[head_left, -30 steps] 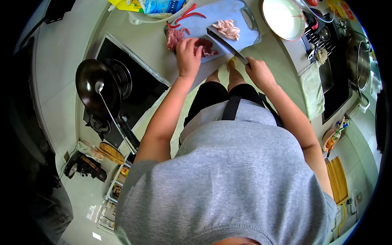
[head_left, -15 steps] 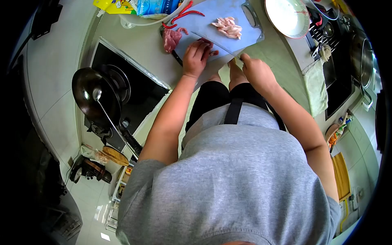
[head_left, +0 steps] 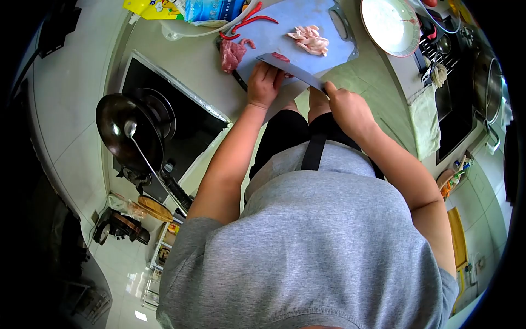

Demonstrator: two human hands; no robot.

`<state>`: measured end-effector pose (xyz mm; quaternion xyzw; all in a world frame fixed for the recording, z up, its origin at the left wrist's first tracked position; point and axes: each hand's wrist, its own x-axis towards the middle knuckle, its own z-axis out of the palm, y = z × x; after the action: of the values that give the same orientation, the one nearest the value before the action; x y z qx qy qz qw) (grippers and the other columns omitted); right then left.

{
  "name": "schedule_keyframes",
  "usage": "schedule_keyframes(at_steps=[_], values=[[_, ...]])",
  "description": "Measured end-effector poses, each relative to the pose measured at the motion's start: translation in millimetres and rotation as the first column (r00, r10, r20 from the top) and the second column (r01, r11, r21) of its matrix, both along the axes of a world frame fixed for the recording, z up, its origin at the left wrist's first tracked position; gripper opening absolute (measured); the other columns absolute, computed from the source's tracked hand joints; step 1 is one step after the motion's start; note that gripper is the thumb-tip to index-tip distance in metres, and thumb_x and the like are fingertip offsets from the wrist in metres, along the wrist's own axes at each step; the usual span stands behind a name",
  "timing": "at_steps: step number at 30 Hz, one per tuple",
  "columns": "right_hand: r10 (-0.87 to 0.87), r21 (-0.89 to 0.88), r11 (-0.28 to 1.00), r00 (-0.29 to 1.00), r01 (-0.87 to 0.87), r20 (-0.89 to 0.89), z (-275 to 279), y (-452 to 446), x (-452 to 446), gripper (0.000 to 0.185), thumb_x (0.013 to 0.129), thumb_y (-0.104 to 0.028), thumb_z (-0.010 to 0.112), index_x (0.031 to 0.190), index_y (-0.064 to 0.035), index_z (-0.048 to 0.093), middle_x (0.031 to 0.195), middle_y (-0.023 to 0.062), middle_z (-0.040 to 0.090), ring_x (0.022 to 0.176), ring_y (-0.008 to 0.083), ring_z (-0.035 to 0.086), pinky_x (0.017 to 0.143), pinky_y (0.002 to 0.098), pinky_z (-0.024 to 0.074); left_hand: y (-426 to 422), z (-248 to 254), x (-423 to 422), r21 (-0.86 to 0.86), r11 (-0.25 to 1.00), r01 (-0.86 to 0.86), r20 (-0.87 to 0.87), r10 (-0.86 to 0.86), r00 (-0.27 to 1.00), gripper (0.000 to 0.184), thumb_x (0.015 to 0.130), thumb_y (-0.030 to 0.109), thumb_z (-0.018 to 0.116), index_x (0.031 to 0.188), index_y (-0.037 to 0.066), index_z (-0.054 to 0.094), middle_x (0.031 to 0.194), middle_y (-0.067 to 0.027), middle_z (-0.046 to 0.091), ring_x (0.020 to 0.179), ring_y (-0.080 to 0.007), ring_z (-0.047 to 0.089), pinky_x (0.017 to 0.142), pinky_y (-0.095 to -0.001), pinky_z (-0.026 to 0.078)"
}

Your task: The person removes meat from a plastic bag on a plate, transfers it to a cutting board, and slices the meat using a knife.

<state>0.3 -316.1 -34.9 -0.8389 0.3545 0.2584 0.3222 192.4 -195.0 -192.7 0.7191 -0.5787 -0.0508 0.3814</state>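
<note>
My right hand [head_left: 347, 108] is closed round the handle of a knife [head_left: 293, 70], whose blade reaches left over the front edge of a blue cutting board [head_left: 274, 39]. Just left of the blade, my left hand [head_left: 264, 85] presses on a piece of dark red meat [head_left: 280, 57], mostly hidden by hand and blade. Another lump of red meat [head_left: 232, 55] lies at the board's left side, with red chilies [head_left: 255, 21] above it. Pale meat strips [head_left: 308, 40] are piled near the board's middle.
A white bowl [head_left: 390, 26] stands right of the board. Left is a stove [head_left: 189, 101] with a black wok [head_left: 116, 131] and a ladle [head_left: 130, 129]. Packages [head_left: 211, 10] sit at the top left. A green cloth [head_left: 425, 123] hangs by the sink at right.
My left hand has shifted from the left lump of meat to the piece by the knife. The blade has moved down and left against that piece, its flat side now showing.
</note>
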Motion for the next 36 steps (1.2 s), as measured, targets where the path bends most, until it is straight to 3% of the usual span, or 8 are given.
schedule_keyframes(at_steps=[3, 5, 9, 14, 15, 28, 30, 36], values=[[-0.005, -0.008, 1.0, 1.0, 0.005, -0.016, 5.4, -3.7, 3.2, 0.047, 0.072, -0.018, 0.077, 0.109, -0.002, 0.052, 0.083, 0.0223, 0.069, 0.08, 0.0408, 0.069, 0.069, 0.0486, 0.0553, -0.2, 0.6, 0.5, 0.012, 1.0, 0.011, -0.008, -0.011, 1.0, 0.027, 0.085, 0.015, 0.072, 0.109, 0.003, 0.069, 0.109, -0.0159, 0.066, 0.098, -0.0375, 0.063, 0.087, -0.0447, 0.052], [0.022, 0.011, 1.0, 0.997, -0.022, -0.076, 0.9, -6.6, 5.8, 0.028, 0.092, -0.004, 0.049, 0.12, -0.0049, 0.052, 0.085, 0.0207, 0.068, 0.08, 0.0398, 0.068, 0.066, 0.0487, 0.0545, -0.5, 0.0, 0.7, 0.025, 1.0, 0.012, -0.006, -0.012, 1.0, 0.03, 0.084, 0.015, 0.073, 0.111, 0.004, 0.069, 0.11, -0.0159, 0.066, 0.098, -0.0374, 0.063, 0.087, -0.0446, 0.052], [0.023, 0.059, 0.998, 0.991, -0.015, -0.132, -5.7, -15.6, 17.3, 0.034, 0.092, -0.004, 0.049, 0.125, -0.0059, 0.052, 0.089, 0.0201, 0.069, 0.082, 0.0397, 0.068, 0.068, 0.0488, 0.0539, -0.5, -0.4, 1.4, 0.02, 1.0, -0.011, -0.017, 0.011, 1.0, 0.029, 0.082, 0.014, 0.074, 0.109, 0.004, 0.069, 0.11, -0.0157, 0.066, 0.098, -0.0367, 0.063, 0.088, -0.0438, 0.052], [0.075, 0.01, 0.997, 0.996, -0.076, 0.051, -70.0, -14.8, 47.5, 0.039, 0.093, -0.006, 0.048, 0.132, -0.0065, 0.051, 0.093, 0.0225, 0.068, 0.09, 0.0398, 0.067, 0.073, 0.0485, 0.0532, -1.2, 2.8, 5.4, 0.037, 0.999, 0.02, 0.046, -0.022, 0.999, 0.027, 0.081, 0.014, 0.074, 0.107, 0.004, 0.07, 0.108, -0.0158, 0.066, 0.098, -0.0362, 0.063, 0.089, -0.043, 0.052], [0.08, 0.006, 0.997, 0.989, -0.082, 0.126, -70.1, -13.7, 55.0, 0.026, 0.095, -0.011, 0.045, 0.118, -0.002, 0.054, 0.091, 0.0214, 0.069, 0.089, 0.0411, 0.067, 0.073, 0.0515, 0.0521, 1.4, 2.5, 3.5, 0.051, 0.999, 0.012, 0.023, -0.013, 1.0, 0.027, 0.082, 0.014, 0.075, 0.106, 0.004, 0.071, 0.108, -0.0153, 0.066, 0.097, -0.0363, 0.063, 0.088, -0.0431, 0.051], [0.002, -0.016, 1.0, 1.0, -0.002, 0.028, -32.4, -29.9, 21.2, 0.031, 0.093, -0.009, 0.048, 0.123, -0.0064, 0.055, 0.085, 0.0231, 0.068, 0.081, 0.0416, 0.068, 0.072, 0.0519, 0.053, -1.7, 1.2, 1.1, -0.041, 0.999, 0.014, -0.031, -0.015, 0.999, 0.024, 0.085, 0.013, 0.073, 0.106, 0.003, 0.068, 0.109, -0.0123, 0.065, 0.101, -0.0342, 0.062, 0.087, -0.0427, 0.052], [0.104, 0.042, 0.994, 0.994, -0.103, -0.017, -8.6, -29.3, 26.2, 0.035, 0.08, -0.013, 0.067, 0.112, -0.0025, 0.056, 0.086, 0.0225, 0.069, 0.085, 0.0411, 0.068, 0.073, 0.0503, 0.0543, 3.3, -2.0, -0.5, -0.037, 0.999, -0.01, -0.029, 0.009, 1.0, 0.023, 0.085, 0.014, 0.073, 0.105, 0.003, 0.068, 0.108, -0.0126, 0.065, 0.1, -0.0347, 0.062, 0.087, -0.0434, 0.053], [0.052, 0.085, 0.995, 0.997, -0.047, -0.055, -2.2, -22.2, 19.6, 0.047, 0.071, -0.012, 0.071, 0.114, 0.0002, 0.055, 0.085, 0.0244, 0.068, 0.085, 0.041, 0.068, 0.074, 0.0479, 0.0554, 6.9, -11.6, -0.7, -0.019, 0.999, -0.034, 0.006, 0.034, 0.999, 0.025, 0.085, 0.016, 0.074, 0.105, 0.003, 0.069, 0.108, -0.0137, 0.065, 0.101, -0.0365, 0.062, 0.086, -0.0442, 0.053]])
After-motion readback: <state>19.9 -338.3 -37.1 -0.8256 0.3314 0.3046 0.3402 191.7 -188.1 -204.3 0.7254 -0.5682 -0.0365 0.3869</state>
